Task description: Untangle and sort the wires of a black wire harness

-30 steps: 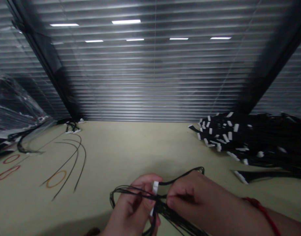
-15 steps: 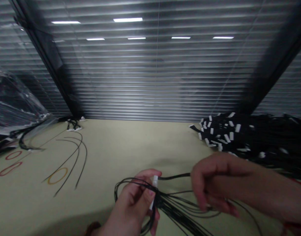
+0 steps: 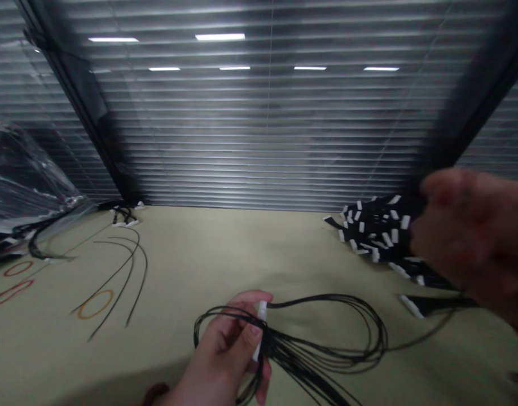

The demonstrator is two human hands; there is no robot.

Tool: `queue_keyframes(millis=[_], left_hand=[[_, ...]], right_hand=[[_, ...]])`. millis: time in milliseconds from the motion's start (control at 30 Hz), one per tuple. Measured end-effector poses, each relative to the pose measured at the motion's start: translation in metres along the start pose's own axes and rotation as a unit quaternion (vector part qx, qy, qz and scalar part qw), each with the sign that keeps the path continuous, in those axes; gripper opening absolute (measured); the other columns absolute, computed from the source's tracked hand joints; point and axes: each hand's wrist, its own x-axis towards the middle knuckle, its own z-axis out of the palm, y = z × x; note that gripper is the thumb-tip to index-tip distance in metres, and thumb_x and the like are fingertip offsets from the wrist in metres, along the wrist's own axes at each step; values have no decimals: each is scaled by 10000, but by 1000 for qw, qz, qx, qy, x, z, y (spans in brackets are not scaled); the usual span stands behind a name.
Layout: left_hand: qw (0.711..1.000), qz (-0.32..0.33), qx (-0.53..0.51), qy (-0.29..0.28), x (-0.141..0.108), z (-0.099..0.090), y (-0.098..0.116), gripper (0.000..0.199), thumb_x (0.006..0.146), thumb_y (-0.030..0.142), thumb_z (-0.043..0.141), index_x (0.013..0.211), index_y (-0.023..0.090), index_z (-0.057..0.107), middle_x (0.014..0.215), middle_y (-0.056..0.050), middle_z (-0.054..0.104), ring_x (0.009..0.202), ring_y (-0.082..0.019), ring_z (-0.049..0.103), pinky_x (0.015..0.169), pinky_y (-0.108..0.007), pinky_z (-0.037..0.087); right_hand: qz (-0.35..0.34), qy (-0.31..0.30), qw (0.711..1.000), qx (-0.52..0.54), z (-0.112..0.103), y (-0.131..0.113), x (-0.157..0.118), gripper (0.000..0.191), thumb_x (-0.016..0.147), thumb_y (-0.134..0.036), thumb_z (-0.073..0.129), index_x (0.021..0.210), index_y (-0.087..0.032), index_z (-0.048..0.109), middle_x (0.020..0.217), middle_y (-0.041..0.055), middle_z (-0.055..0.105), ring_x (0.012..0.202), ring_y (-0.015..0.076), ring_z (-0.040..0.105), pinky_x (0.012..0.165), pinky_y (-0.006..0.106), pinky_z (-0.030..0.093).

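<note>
My left hand (image 3: 225,355) is closed on a coiled bundle of thin black wires (image 3: 314,345), near the bottom centre. Its thumb presses the wires against a white connector (image 3: 262,310). Loops stick out on both sides of the hand, and straight wire ends trail toward the lower right. One wire (image 3: 415,341) leaves the right loop toward my right forearm. My right hand (image 3: 466,231) is raised at the right, in front of a pile of black cables with white connectors (image 3: 386,231). Motion blur hides its fingers, so I cannot make out whether it holds anything.
A separate white-ended cable (image 3: 432,305) lies below the pile. To the left are loose black wires (image 3: 134,265), a yellow rubber band (image 3: 96,304), red rubber bands (image 3: 12,292) and a clear plastic bag (image 3: 26,169). A window with blinds (image 3: 259,124) stands behind the table (image 3: 242,242).
My right hand has moved up and to the right, away from the wire bundle, uncovering its right loop and the separate cable. My left hand keeps its hold, almost unmoved.
</note>
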Motion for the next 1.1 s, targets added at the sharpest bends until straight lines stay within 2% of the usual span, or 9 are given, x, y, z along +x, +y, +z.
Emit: queue_keyframes(millis=[67,100,167,267,333,433,667,900,1100], left_hand=[[1000,2,-5,-8,1,-2,-2,286,732,371,711,956,231,603,652,55,561,390,-41,491,327,-128,393],[1000,0,-4,-12,1,-3,-3,291,735,376,707,965,235,599,677,50,566,381,-34,482,326,-127,390],[1000,-9,3,-21,1,-5,-4,289,751,388,688,979,243,586,704,44,570,361,-20,456,322,-123,377],[999,-7,9,-45,0,-6,-4,264,777,399,658,975,246,574,737,35,572,364,-15,454,324,-121,371],[998,1,7,-70,0,-6,-4,256,780,403,653,969,248,574,769,31,575,385,-22,482,340,-128,395],[995,13,-2,-96,-2,-5,-5,223,794,390,640,966,263,580,732,47,566,402,-22,493,363,-124,421],[994,19,1,-105,-3,-8,-7,196,804,367,634,964,262,594,723,46,569,426,-24,493,367,-116,423],[993,33,1,-116,-2,-8,-8,190,832,367,600,1002,288,570,657,67,559,416,-16,512,411,-110,453],[991,59,18,-114,-2,-10,-11,172,843,325,599,1007,278,577,717,61,536,459,-25,544,426,-124,481]], right_hand=[[-33,-138,988,62,27,-14,-8,223,870,-406,516,780,-212,580,564,-30,569,443,70,500,417,198,312],[-48,-166,985,6,41,-19,-13,129,846,-297,552,748,-219,584,587,-40,580,489,81,528,436,196,340],[-112,-86,982,-126,69,-24,-23,138,865,-198,481,770,-215,580,653,-23,593,557,129,546,487,254,363],[-218,-37,953,-208,92,-22,-33,254,910,-144,343,758,-194,541,673,0,575,575,158,524,533,307,344],[-244,-35,944,-218,96,-19,-35,284,930,-132,297,761,-193,516,669,-4,557,561,150,499,536,310,323],[-241,-29,944,-222,95,-15,-33,237,951,-159,309,799,-194,487,696,-14,543,586,140,491,549,306,309],[-269,-41,932,-239,96,-14,-33,259,958,-146,243,799,-198,441,694,-21,514,607,159,467,556,326,258],[-276,-59,926,-251,97,-15,-35,168,890,-94,355,781,-195,433,686,-28,485,593,157,427,557,329,246],[-266,-72,928,-250,99,-17,-33,84,848,-116,428,817,-191,449,718,-17,511,620,162,458,546,302,281]])
